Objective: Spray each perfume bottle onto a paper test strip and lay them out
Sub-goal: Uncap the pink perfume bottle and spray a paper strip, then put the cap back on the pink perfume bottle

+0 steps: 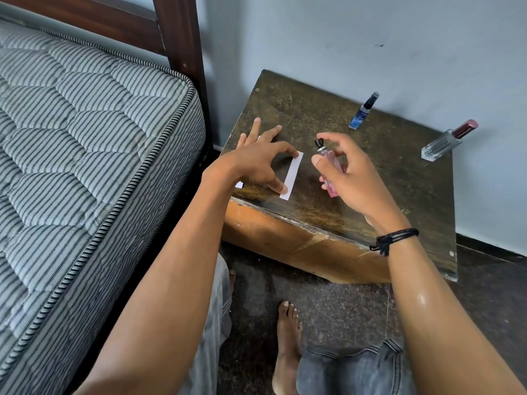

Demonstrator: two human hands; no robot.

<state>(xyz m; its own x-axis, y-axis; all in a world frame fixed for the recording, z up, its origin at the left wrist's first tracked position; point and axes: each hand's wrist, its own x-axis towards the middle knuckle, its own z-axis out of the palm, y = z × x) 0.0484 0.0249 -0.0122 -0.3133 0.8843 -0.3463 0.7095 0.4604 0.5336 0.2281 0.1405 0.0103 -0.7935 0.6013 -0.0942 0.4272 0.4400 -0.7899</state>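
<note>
The left hand [262,158] is pinning a white test strip [292,176] flat on the table [385,178] with spread fingers so it cannot shift, while the right hand [350,172] is gripping a pink perfume bottle [330,166], nozzle angled toward the strip, forefinger poised over the sprayer

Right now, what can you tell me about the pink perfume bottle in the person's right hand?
The small pink-tinted clear perfume bottle looks like glass, slim and rectangular, with a silver collar and a black spray nozzle on top, its cap off. The right hand holds it above the worn dark wooden table, tilted with the nozzle up and leaning left, toward the white paper test strip. The thumb and fingers wrap its body; the index finger curls just above the nozzle. Its lower part is partly hidden by the fingers.
</note>
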